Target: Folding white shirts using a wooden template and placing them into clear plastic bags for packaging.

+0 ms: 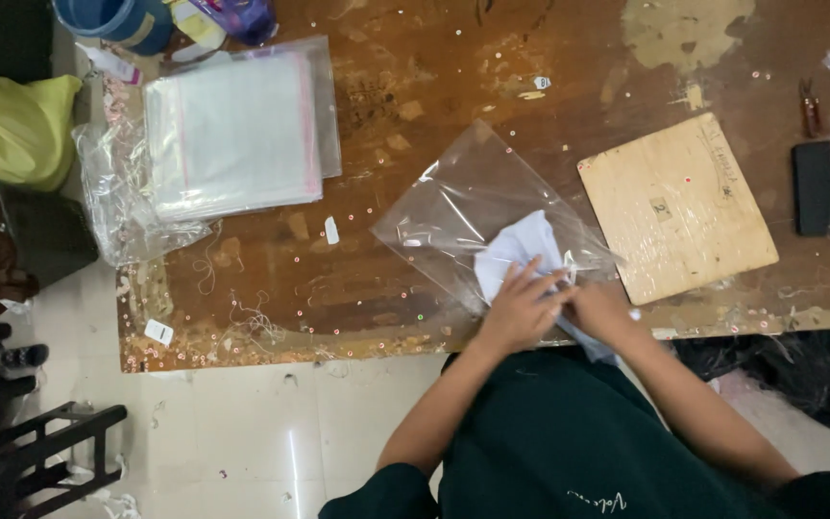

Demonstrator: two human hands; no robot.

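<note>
I see the left hand [521,309] and right hand [599,309] together at the near edge of the worn brown wooden surface [415,96], each grip closed on a folded white cloth piece [521,248]. The cloth lies partly inside a clear plastic bag [468,207] (its mouth faces the hands). A stack of clear flat bags with pink edge strips [232,135] lies far left. A pale square cardboard sheet [676,207] sits just right of the bag, a black rectangular device [818,187] beyond. A small white label [158,332] rests near the left corner.
</note>
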